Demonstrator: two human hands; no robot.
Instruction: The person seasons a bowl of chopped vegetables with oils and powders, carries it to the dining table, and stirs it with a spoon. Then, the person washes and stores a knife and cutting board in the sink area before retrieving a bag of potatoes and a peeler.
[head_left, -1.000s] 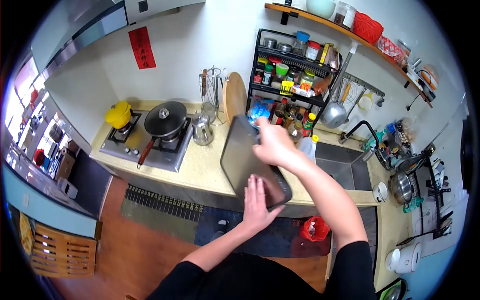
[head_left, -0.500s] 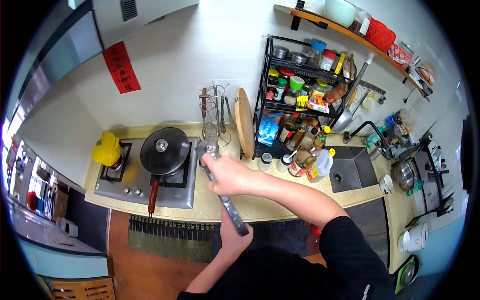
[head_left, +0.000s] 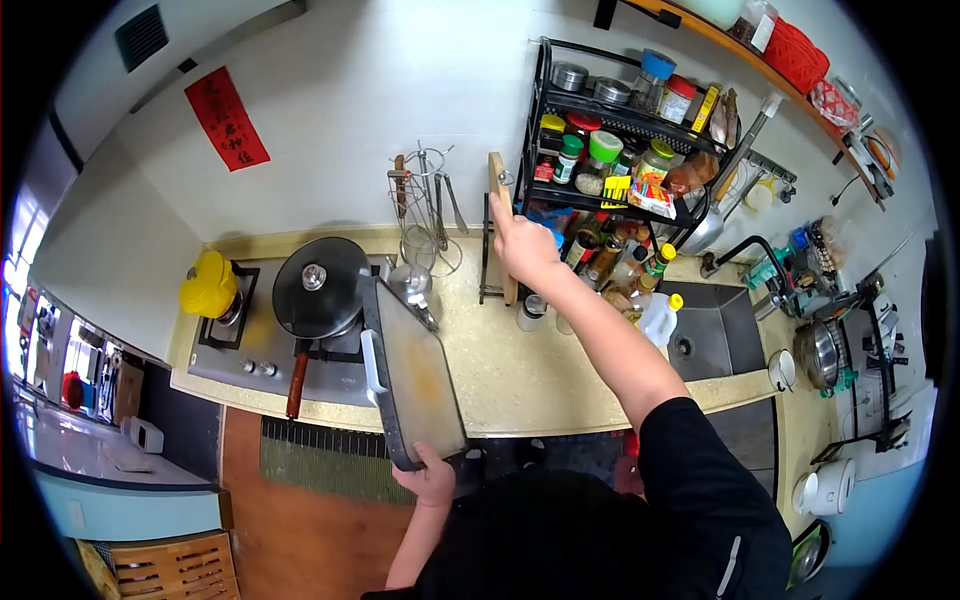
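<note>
My left hand (head_left: pixel 432 478) grips the lower corner of a grey rectangular cutting board (head_left: pixel 415 375) with a speckled edge and a light handle. The board is held tilted, near the counter's front edge beside the stove. My right hand (head_left: pixel 525 245) is at the upper part of a round wooden board (head_left: pixel 498 180), seen almost edge-on in a black stand against the wall. Its fingers are wrapped round the wooden board's edge. A steel pitcher (head_left: pixel 412 285) stands behind the grey board's top.
A black lidded pan (head_left: pixel 322 290) and a yellow pot (head_left: pixel 209 285) sit on the stove (head_left: pixel 320 378). The black spice rack (head_left: pixel 620 120), several bottles and the sink (head_left: pixel 715 330) are to the right. A utensil holder (head_left: pixel 430 215) stands by the wall.
My right hand has let go of the grey board and moved up and right to the wooden board. The grey board has swung left with my left hand, its flat face now showing.
</note>
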